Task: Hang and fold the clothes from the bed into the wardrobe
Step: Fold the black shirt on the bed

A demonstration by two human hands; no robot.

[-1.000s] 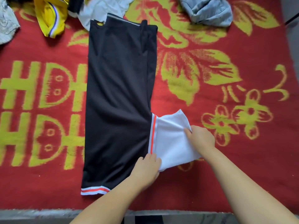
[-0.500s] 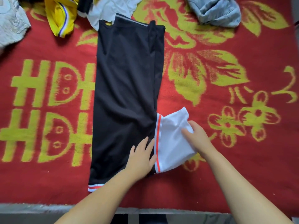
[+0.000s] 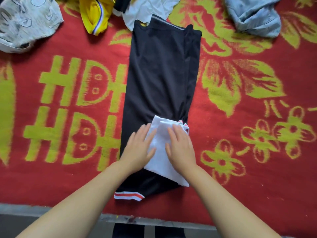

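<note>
A black shirt (image 3: 161, 74) lies folded lengthwise on the red blanket (image 3: 240, 169), its red-and-white striped hem (image 3: 128, 196) nearest me. Its white sleeve (image 3: 162, 145) is folded over onto the black body. My left hand (image 3: 138, 148) lies flat with straight fingers on the sleeve's left edge and the black cloth. My right hand (image 3: 181, 147) presses flat on the sleeve's right part.
More clothes lie along the far side: a grey patterned garment (image 3: 25, 21) at the far left, a yellow jersey (image 3: 95, 14), a white garment (image 3: 147, 7) and a blue-grey garment (image 3: 255, 16) at the right. The bed's grey edge (image 3: 25, 212) runs below.
The white sleeve, which stuck out to the right of the shirt, has been folded left onto the black body. Both hands moved onto it and now press it flat.
</note>
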